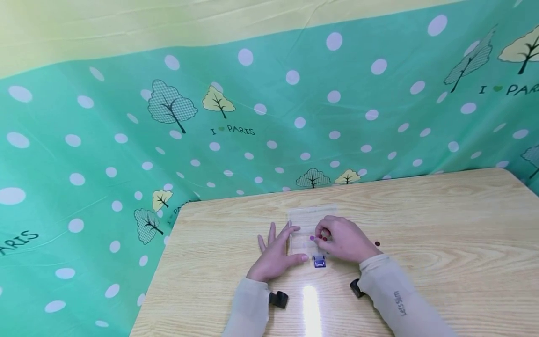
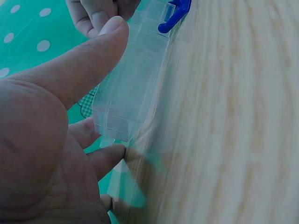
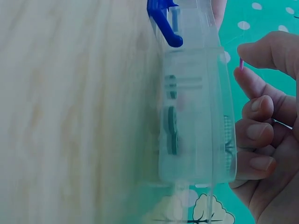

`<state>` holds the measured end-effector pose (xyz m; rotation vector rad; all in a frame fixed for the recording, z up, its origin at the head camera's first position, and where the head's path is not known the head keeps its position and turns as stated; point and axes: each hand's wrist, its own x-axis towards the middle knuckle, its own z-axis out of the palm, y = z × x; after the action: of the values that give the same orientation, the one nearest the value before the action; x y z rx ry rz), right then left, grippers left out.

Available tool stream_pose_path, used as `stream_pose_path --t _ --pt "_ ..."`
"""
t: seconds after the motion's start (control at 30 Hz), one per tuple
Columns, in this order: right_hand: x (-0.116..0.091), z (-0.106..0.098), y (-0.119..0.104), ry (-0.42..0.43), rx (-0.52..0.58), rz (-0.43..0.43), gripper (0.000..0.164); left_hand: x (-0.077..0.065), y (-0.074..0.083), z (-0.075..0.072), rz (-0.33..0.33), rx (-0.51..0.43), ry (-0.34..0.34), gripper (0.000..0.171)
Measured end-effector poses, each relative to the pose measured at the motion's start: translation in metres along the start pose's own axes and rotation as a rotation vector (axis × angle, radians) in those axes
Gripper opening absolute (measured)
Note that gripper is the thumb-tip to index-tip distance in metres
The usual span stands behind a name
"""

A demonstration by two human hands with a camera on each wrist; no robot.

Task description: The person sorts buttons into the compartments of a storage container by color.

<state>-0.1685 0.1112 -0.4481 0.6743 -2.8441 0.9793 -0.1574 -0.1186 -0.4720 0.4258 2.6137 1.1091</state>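
Observation:
A clear plastic box [image 1: 300, 244] with a blue latch [image 1: 319, 261] at its front stands on the table, its clear lid [image 1: 309, 214] folded back. My right hand [image 1: 346, 239] is over the box's right part and pinches a small purple disc [image 3: 241, 64] between thumb and index fingertip; its other fingers are curled. In the right wrist view several dark discs [image 3: 173, 122] show through the box wall. My left hand [image 1: 277, 255] is at the box's left end, fingers spread and fairly straight, the thumb [image 2: 100, 44] reaching along the front rim.
One dark red disc [image 1: 377, 243] lies on the wooden table [image 1: 442, 234] right of the right hand. A green dotted cloth [image 1: 269, 131] hangs behind the table's back edge. Black wrist straps [image 1: 278, 299] sit over the pale sleeves.

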Motion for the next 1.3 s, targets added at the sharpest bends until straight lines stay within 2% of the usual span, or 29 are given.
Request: stream_pose_path --t 0.33,0.9,1.3 --pt "0.004 0.009 -0.003 0.012 0.003 0.014 0.004 -0.001 -0.002 0.001 0.002 -0.002 -0.002 0.078" --pt "0.01 0.016 -0.013 0.033 -0.049 0.053 0.006 -0.001 -0.001 0.002 0.003 -0.003 -0.002 0.078" --pt "0.014 0.019 -0.015 0.01 -0.05 0.106 0.008 0.0 -0.001 0.001 0.012 -0.005 -0.008 0.078"
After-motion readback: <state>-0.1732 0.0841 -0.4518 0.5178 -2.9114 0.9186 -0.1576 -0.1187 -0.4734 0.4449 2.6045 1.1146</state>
